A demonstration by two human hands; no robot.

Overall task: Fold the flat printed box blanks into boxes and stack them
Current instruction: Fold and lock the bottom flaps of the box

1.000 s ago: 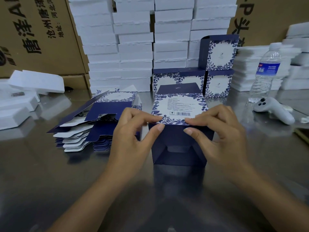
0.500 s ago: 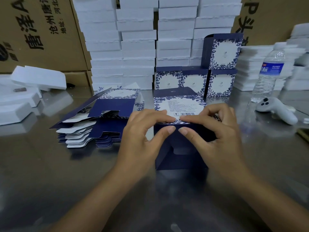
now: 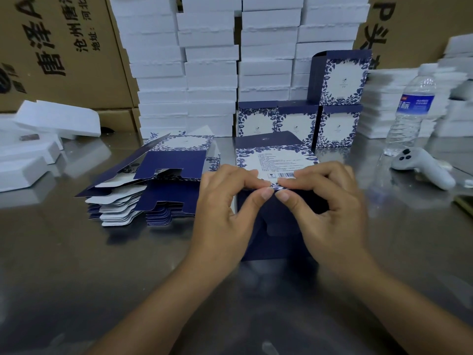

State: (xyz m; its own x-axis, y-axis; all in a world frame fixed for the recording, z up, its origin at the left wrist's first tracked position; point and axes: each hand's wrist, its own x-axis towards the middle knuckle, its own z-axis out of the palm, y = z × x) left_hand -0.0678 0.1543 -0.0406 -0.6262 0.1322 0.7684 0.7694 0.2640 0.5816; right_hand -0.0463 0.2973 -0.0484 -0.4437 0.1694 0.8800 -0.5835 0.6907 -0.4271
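The partly folded box [image 3: 279, 242] stands on the steel table [image 3: 76, 265], at the centre of the view and directly in front of the person. Its plain navy front wall faces the camera. The printed top flap [image 3: 275, 160] (white panel, blue leaf border, barcode near the front edge) lies over the box opening.

The left hand [image 3: 222, 216] pinches the front edge of the flap between thumb and forefinger, with the remaining fingers curled alongside. The right hand [image 3: 332, 216] holds the same edge in the same manner. The two thumb tips sit just beside each other at the middle of the edge. Both forearms reach in from the bottom of the view.

A stack of flat blanks [image 3: 153, 180] lies just beside the box on its left, with the sheets fanned unevenly and the top one partly raised. Three finished boxes [image 3: 297, 124] stand in a row behind the box, and a fourth box [image 3: 343, 80] sits on the rightmost of them.

Behind these rise tall columns of white foam trays [image 3: 210, 67], and loose foam pieces [image 3: 51, 119] lie at the far left. Brown cartons [image 3: 58, 52] with black printed characters stand against the back. On the right of the table are a water bottle [image 3: 412, 111], upright, and near it a white handheld controller [image 3: 422, 167] lying on its side.
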